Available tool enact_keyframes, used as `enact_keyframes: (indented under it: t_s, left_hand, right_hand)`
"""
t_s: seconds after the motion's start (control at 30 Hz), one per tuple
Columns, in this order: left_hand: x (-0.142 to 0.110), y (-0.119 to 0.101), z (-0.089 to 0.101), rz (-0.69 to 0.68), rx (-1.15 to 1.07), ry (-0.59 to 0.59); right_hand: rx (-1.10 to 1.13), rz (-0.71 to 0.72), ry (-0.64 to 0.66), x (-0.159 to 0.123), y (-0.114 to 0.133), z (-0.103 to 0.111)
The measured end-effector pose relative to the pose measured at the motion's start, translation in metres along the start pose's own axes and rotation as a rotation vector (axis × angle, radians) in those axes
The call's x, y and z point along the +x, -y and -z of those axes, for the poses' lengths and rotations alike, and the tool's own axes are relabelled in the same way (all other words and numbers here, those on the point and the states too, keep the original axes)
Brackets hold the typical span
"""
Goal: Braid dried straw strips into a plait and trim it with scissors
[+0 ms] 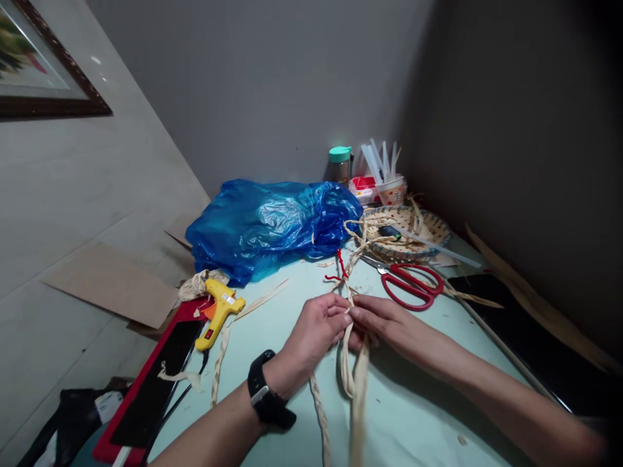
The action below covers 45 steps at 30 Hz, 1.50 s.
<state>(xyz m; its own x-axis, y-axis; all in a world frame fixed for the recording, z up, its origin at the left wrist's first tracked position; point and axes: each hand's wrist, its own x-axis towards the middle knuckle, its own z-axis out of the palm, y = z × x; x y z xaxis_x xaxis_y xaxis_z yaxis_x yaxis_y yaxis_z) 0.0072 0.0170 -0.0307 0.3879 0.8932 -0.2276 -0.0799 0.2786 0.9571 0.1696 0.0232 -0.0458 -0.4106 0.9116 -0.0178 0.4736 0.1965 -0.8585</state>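
Note:
Over the middle of the table, my left hand [322,322] and my right hand [379,318] meet, their fingers closed on a pale braid of dried husk-like strips [349,293]. A loop of it and a wide loose strip [360,395] hang below my fingers. Around the braid just beyond my hands is a red tie [341,266]. Another braided length [318,415] passes below my left hand. Red-handled scissors [413,285] lie beyond my right hand. My fingertips partly hide the spot where the strips cross.
A yellow glue gun [219,314] lies at the left. Behind are a blue plastic bag [272,220], a woven basket [440,227], a green-lidded bottle [339,162] and a cup [392,191] of translucent sticks. A dark tray-like panel [516,331] is at right.

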Motion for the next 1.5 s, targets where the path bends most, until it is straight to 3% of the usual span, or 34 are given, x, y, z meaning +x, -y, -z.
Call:
enact_keyframes:
  t_s: [0.13,0.27,0.43,0.63,0.73,0.77,0.83,0.9,1.03,1.1,1.13,1.2,1.27,1.4,1.5]
  left_hand:
    - [0.0,-0.001,0.001,-0.053,0.115,0.012]
    - [0.001,-0.003,0.004,-0.067,0.227,0.017]
    - [0.0,-0.011,0.01,-0.12,0.532,0.057]
    - [-0.008,-0.029,0.011,-0.239,0.825,0.041]
    - [-0.017,-0.021,-0.002,-0.385,0.987,0.0]
    - [-0.02,-0.015,-0.007,-0.507,1.141,0.003]
    - [-0.024,-0.004,-0.018,-0.762,1.474,0.086]
    - [-0.027,-0.001,-0.024,-0.86,1.583,0.136]
    - [-0.031,-0.032,-0.017,-0.636,1.477,-0.009]
    - [-0.033,-0.052,-0.005,-0.425,1.61,-0.231]
    - [-0.034,-0.059,0.002,-0.306,1.7,-0.261]
    - [-0.035,-0.063,0.013,-0.103,1.849,-0.22]
    - [-0.035,-0.055,0.019,-0.045,1.883,-0.123]
    - [-0.036,-0.032,0.025,-0.064,1.883,0.056]
    - [-0.036,-0.04,0.032,-0.13,1.921,0.025]
  right_hand:
    - [-0.027,-0.004,-0.013,0.003,-0.004,-0.008]
    - [-0.092,0.009,-0.016,0.004,0.0,0.001]
    - [-0.17,0.039,-0.044,0.004,-0.001,0.011]
    - [0.041,0.034,-0.017,0.005,-0.008,0.01]
    - [0.17,0.034,0.0,0.004,-0.006,0.008]
    - [0.219,0.022,-0.003,0.003,-0.004,0.008]
    - [0.359,-0.037,0.007,0.002,-0.001,0.007]
    - [0.492,-0.096,0.022,0.002,0.0,0.006]
    - [0.512,-0.079,-0.01,0.005,-0.004,0.007]
    - [0.485,-0.07,-0.04,0.007,-0.007,0.007]
    - [0.471,-0.067,-0.054,0.008,-0.008,0.007]
    - [0.443,-0.062,-0.072,0.009,-0.009,0.008]
    - [0.417,-0.055,-0.079,0.009,-0.009,0.008]
    - [0.377,-0.044,-0.07,0.009,-0.005,0.01]
    - [0.355,-0.027,-0.071,0.01,-0.004,0.013]
